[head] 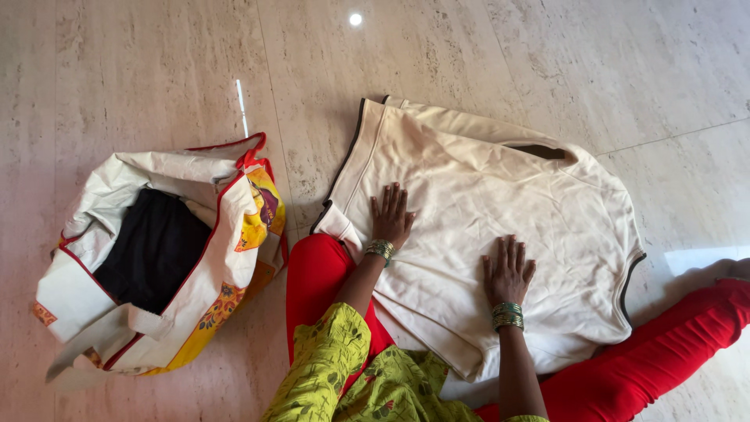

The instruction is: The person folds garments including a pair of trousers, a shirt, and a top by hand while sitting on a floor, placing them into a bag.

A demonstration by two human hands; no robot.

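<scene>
A cream shirt (500, 234) lies spread out on the shiny stone floor (156, 70) in the middle of the frame, partly over the person's red legs (320, 270). The left hand (391, 217) lies flat on the shirt near its left edge, fingers (388, 198) spread wide and holding nothing. The right hand (508, 272) lies flat lower down near the middle, fingers a little apart, also holding nothing. Both palms press down, which looks like it keeps the cloth smooth and still. At the left of the frame sits an open cloth bag (203, 258) with something black (152, 246) inside, well apart from both hands.
</scene>
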